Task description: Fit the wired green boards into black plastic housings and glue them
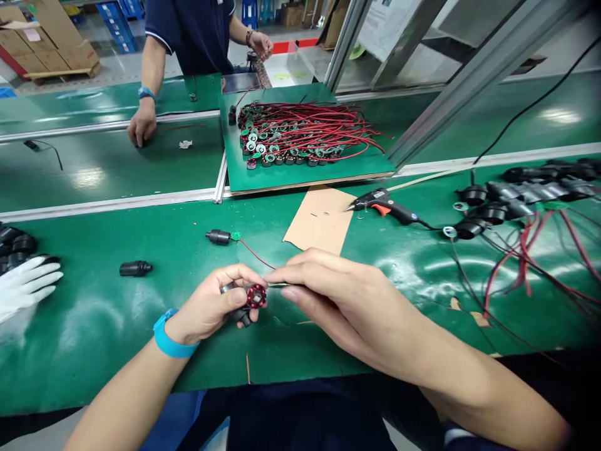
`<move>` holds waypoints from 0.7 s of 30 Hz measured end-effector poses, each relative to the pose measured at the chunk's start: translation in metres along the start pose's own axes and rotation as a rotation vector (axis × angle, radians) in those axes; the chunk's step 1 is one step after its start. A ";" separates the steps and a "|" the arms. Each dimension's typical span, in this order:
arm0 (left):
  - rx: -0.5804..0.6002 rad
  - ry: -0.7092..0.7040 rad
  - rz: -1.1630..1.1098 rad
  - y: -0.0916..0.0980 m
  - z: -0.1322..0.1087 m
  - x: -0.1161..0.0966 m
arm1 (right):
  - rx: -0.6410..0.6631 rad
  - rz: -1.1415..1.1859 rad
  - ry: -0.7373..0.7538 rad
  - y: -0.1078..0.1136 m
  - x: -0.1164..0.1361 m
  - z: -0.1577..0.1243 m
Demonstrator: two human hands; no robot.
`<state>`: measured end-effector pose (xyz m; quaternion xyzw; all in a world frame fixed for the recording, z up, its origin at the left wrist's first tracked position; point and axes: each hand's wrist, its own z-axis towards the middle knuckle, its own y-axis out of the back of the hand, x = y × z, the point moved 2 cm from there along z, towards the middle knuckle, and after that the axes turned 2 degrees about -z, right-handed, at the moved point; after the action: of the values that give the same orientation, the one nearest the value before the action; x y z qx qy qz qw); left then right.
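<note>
In my left hand (218,304), fingers wrapped round it, is a black plastic housing (241,316). A round black part with red spots (256,296) shows at its end, facing up. My right hand (328,294) is closed just to the right, pinching a thin dark strip (278,285) whose tip points at the round part; its kind is unclear. Beyond the hands lies another black housing (218,237) with a small green circuit board (235,236). A red wire (256,254) leads from that board to my right fingertips. A loose black housing (136,269) lies further left.
A glue gun (380,203) lies by a piece of cardboard (319,219). Behind, a green board (305,178) bears many red-wired round parts (300,134). Black housings with wires (493,210) crowd the right. A white-gloved hand (30,285) is at left; a co-worker (188,37) stands opposite.
</note>
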<state>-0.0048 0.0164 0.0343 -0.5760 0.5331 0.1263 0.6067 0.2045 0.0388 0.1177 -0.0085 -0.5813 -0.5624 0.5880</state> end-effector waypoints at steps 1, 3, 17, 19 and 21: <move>0.013 0.012 -0.003 -0.002 -0.001 0.001 | -0.002 0.072 -0.050 -0.001 -0.001 -0.001; 0.017 0.035 0.001 -0.005 -0.001 0.004 | -0.013 0.218 -0.163 -0.008 -0.006 -0.001; -0.092 -0.091 0.219 -0.001 0.006 0.014 | -0.427 0.113 -0.035 -0.041 -0.031 -0.009; -0.104 -0.081 0.241 -0.003 0.006 0.014 | -0.443 0.030 0.040 -0.045 -0.032 -0.011; -0.127 -0.077 0.303 -0.004 0.006 0.012 | -0.434 -0.036 0.068 -0.048 -0.033 -0.013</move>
<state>0.0062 0.0147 0.0260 -0.5209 0.5811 0.2715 0.5632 0.1913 0.0345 0.0594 -0.1051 -0.4266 -0.6847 0.5815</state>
